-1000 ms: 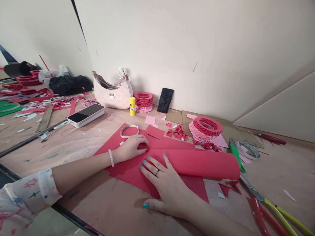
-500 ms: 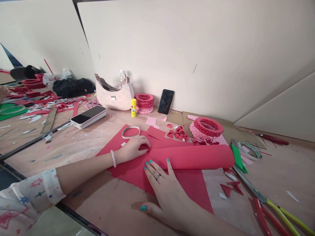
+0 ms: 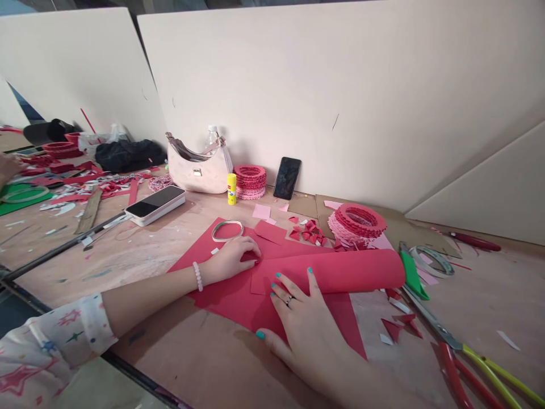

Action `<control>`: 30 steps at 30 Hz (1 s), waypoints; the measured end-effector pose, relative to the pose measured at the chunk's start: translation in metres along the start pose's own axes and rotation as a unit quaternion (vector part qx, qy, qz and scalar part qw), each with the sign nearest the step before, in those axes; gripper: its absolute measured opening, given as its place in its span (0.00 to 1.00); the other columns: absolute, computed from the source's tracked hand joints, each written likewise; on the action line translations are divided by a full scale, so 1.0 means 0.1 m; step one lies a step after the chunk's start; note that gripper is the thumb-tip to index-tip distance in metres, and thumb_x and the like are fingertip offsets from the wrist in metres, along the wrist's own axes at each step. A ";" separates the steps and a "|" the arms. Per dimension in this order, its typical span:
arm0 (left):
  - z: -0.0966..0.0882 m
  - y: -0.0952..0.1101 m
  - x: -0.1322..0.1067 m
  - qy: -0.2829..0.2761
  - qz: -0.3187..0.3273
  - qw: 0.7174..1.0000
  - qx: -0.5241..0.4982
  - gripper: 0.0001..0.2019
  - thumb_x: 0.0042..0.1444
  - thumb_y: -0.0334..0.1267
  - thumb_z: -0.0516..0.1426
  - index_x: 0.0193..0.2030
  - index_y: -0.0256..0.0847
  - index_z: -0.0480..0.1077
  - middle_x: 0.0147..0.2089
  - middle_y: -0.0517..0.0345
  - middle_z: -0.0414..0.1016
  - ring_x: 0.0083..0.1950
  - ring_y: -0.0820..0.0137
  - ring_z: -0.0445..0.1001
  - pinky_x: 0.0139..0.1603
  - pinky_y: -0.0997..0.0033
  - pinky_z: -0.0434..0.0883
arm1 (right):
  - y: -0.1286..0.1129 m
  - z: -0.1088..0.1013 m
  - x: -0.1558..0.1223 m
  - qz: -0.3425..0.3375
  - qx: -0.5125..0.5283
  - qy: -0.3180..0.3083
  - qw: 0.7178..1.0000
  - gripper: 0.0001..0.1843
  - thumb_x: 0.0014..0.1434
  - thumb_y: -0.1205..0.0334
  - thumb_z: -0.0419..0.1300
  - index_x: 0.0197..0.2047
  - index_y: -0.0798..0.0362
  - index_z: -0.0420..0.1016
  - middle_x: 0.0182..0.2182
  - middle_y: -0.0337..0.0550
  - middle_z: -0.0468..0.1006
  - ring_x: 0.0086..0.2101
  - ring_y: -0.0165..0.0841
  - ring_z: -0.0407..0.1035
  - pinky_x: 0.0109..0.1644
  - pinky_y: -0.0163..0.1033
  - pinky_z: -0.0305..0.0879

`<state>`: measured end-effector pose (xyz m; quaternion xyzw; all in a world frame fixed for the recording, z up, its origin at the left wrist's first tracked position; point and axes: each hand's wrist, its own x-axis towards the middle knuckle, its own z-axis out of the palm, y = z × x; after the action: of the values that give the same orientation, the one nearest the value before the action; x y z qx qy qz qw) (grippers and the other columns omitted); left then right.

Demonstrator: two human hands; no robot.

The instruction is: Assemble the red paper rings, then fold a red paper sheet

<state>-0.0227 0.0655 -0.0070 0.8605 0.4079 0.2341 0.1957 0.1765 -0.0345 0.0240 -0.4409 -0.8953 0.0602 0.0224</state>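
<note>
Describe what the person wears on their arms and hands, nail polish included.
The left hand has a pale beaded bracelet at the wrist and a white sleeve printed with red and pink stars. The right hand wears a silver ring, and its nails are painted teal.

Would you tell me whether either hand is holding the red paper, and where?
Neither grips it. The left hand rests on the red paper sheet beside its rolled end; the right hand lies flat across that roll's near edge.
</note>
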 end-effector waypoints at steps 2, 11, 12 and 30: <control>0.00 -0.01 0.00 0.001 0.000 1.000 0.006 0.06 0.52 0.30 0.56 0.37 0.40 0.71 0.43 0.55 0.71 0.44 0.67 0.68 0.48 0.67 0.66 | 0.02 -0.01 -0.01 0.006 -0.009 0.017 1.000 0.31 0.61 0.44 0.41 0.52 0.58 0.71 0.51 0.55 0.71 0.58 0.48 0.54 0.61 0.65 0.25; -0.03 0.22 -0.09 0.017 0.083 0.993 0.079 0.13 0.59 0.28 0.47 0.46 0.39 0.67 0.50 0.53 0.70 0.53 0.67 0.66 0.57 0.64 0.61 | 0.02 -0.03 -0.05 0.012 0.010 0.001 1.000 0.30 0.61 0.44 0.44 0.54 0.58 0.69 0.53 0.55 0.69 0.58 0.48 0.54 0.61 0.65 0.27; 0.00 0.28 -0.12 -0.009 0.104 0.990 0.092 0.15 0.59 0.29 0.46 0.50 0.40 0.65 0.54 0.52 0.68 0.56 0.67 0.63 0.59 0.64 0.59 | 0.01 -0.03 -0.05 0.015 0.014 -0.007 1.000 0.31 0.60 0.44 0.45 0.54 0.58 0.69 0.53 0.55 0.68 0.58 0.48 0.54 0.61 0.65 0.27; 0.04 0.55 -0.27 -0.253 0.098 0.946 0.178 0.33 0.62 0.52 0.42 0.67 0.32 0.40 0.68 0.44 0.34 0.68 0.58 0.38 0.65 0.53 0.40 | 0.54 -0.02 -0.54 0.116 -0.080 0.049 0.989 0.21 0.60 0.54 0.47 0.50 0.55 0.72 0.50 0.49 0.72 0.54 0.46 0.61 0.59 0.66 0.40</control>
<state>-0.0023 0.0117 0.0124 0.9480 0.2936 -0.0496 0.1126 0.2519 -0.0442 0.0201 -0.5442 -0.8380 -0.0308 0.0239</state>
